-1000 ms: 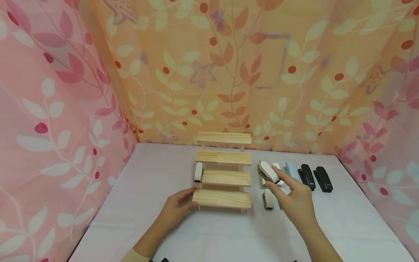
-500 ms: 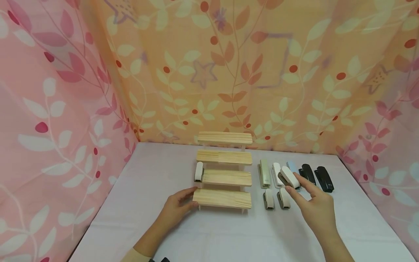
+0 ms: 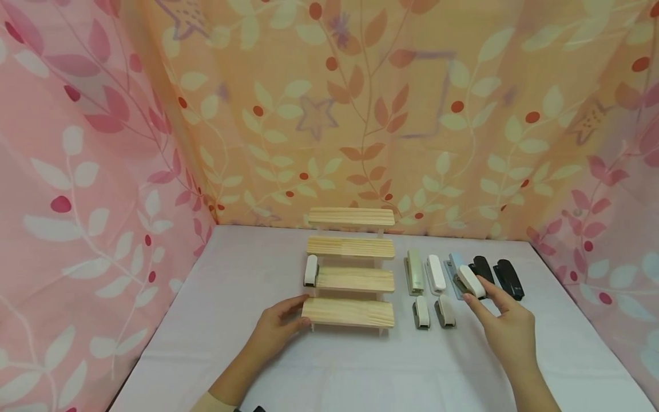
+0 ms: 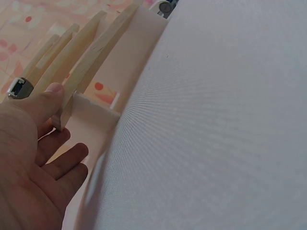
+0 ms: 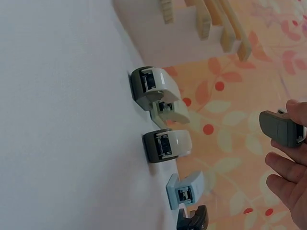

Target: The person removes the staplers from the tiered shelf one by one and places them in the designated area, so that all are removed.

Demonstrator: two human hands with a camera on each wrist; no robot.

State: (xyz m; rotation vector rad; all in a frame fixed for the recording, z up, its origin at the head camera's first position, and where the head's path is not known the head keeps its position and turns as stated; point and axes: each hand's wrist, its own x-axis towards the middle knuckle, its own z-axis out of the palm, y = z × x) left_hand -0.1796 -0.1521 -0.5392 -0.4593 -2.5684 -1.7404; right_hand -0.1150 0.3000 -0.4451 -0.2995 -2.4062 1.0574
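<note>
My left hand (image 3: pixel 275 326) pinches the left end of the lowest tier of a four-step wooden display stand (image 3: pixel 347 313); in the left wrist view its thumb lies on top of the board (image 4: pixel 88 72), the other fingers below. My right hand (image 3: pixel 509 337) holds a small white-and-grey stapler (image 3: pixel 472 281) between thumb and fingers, raised above the table. In the head view it overlaps a light blue stapler (image 3: pixel 454 269). The right wrist view shows the held stapler's grey base (image 5: pixel 278 128). Another small white stapler (image 3: pixel 311 270) sits at the left end of the second tier from the bottom.
Right of the stand lie a pale green stapler (image 3: pixel 415 273), a white one (image 3: pixel 436 274) and two black ones, a nearer-in one (image 3: pixel 482 269) and an outer one (image 3: pixel 508 279). Two small staplers, left (image 3: pixel 422 313) and right (image 3: pixel 445 312), sit in front. Patterned curtains (image 3: pixel 319 114) enclose the table.
My right hand has moved to the right with the small stapler, from over the pale green stapler to over the light blue one. My left hand has stayed on the stand.
</note>
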